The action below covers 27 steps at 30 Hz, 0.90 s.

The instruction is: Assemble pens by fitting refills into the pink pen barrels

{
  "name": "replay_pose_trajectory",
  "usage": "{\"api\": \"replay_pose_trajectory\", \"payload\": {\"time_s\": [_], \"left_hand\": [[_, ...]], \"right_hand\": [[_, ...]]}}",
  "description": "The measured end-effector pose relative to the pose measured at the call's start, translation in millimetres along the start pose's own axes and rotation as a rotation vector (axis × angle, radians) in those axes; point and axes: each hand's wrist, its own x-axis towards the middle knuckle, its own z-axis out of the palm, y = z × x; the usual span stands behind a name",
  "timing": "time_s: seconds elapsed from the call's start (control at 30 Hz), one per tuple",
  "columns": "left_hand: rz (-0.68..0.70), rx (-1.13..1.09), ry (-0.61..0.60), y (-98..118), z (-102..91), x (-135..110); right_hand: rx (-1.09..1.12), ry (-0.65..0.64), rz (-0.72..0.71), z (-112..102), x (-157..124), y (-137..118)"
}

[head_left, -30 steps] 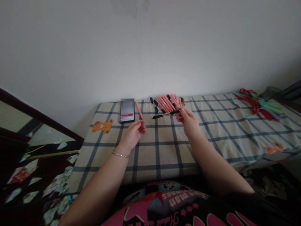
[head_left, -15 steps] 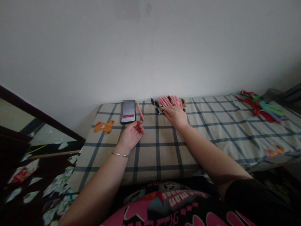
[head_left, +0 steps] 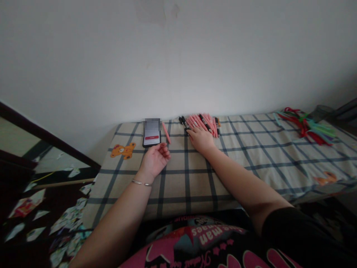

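Note:
Several pink pens (head_left: 210,123) with a few black ones among them lie in a bunch against the wall. Over their near ends rests my right hand (head_left: 201,139), palm down, its fingers laid out flat and touching the pens without wrapping round any. My left hand (head_left: 156,160) lies on its side on the checked cloth, fingers loosely bent and nothing visible in them. Just beyond its fingertips is a single pink pen (head_left: 166,133), set apart from the bunch. Beside that pen lies a phone (head_left: 152,140) with a lit screen, its upper part blurred.
The checked tablecloth (head_left: 173,182) covers a long table along a pale wall (head_left: 178,67). A bundle of red, green and blue strips (head_left: 306,126) lies at the right. Paper scraps (head_left: 69,219) litter the floor at the left.
My right hand has slid slightly left and towards me over the pens, uncovering more of the bunch. My left hand has barely moved.

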Motion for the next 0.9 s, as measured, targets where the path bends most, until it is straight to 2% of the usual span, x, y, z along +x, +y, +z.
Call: {"api": "replay_pose_trajectory", "payload": {"time_s": [0.13,0.33,0.47,0.63,0.9], "left_hand": [[-0.003,0.013,0.009,0.7,0.7,-1.2],[-0.019,-0.014,-0.061,1.9,-0.2,-2.5],[-0.029,-0.046,-0.108,2.8,0.0,-4.3],[-0.021,-0.065,-0.087,3.4,0.4,-5.3],[-0.027,-0.065,-0.076,3.2,1.8,-5.5]], "right_hand": [[0.028,0.007,0.076,-1.8,3.6,-6.5],[0.174,0.012,-0.067,0.5,8.6,-26.6],[0.255,-0.047,-0.157,6.7,11.2,-43.8],[0.272,-0.067,-0.191,10.7,14.0,-54.2],[0.199,-0.115,-0.218,9.5,14.1,-55.0]]}}
